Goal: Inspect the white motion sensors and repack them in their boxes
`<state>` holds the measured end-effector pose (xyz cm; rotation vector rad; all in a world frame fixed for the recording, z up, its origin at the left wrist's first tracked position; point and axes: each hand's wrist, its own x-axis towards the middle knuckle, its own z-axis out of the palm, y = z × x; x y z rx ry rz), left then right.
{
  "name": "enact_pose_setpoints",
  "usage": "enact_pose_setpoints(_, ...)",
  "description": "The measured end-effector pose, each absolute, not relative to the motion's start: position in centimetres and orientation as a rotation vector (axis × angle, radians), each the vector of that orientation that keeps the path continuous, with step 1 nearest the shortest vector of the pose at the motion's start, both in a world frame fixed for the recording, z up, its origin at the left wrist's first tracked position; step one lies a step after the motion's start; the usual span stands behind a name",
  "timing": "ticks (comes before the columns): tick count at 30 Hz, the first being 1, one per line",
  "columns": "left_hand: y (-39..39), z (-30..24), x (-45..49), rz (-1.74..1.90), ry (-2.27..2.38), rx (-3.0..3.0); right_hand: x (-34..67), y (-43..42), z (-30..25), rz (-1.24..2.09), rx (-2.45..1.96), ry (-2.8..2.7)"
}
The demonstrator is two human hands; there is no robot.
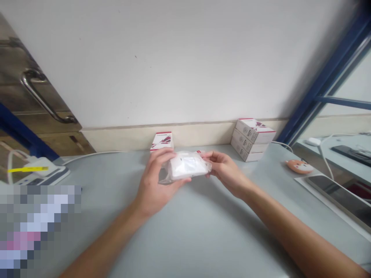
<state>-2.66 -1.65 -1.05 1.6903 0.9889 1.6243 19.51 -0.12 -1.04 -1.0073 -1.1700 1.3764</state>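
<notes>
A flat white item in a clear plastic bag (187, 166) is held a little above the grey table (203, 231), between both hands. My left hand (153, 181) grips its left side, fingers curled over the top and thumb underneath. At the bag's right end my right hand (224, 168) pinches the plastic with fingers and thumb. Just behind the hands a small white and red box (162, 140) stands against the wall.
A stack of three white and red boxes (252, 139) sits at the back right. An orange fox-shaped object (299, 166) and a dark tablet (339, 195) lie to the right. A white device with a yellow tag (37, 172) lies at the left. A blue frame (324, 81) rises at the right.
</notes>
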Motion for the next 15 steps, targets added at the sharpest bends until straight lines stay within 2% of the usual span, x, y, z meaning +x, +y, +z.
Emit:
enact_pose_setpoints(7, -1.7, -1.4, -3.0, 1.474, 1.229, 1.607, 19.5, 0.3, -2.3, 1.198, -1.053, -1.419)
enact_pose_setpoints(15, -1.5, 0.0, -3.0, 1.089, 1.121, 1.32, 19.0, 0.6, -3.8, 0.839, -1.043, -1.612)
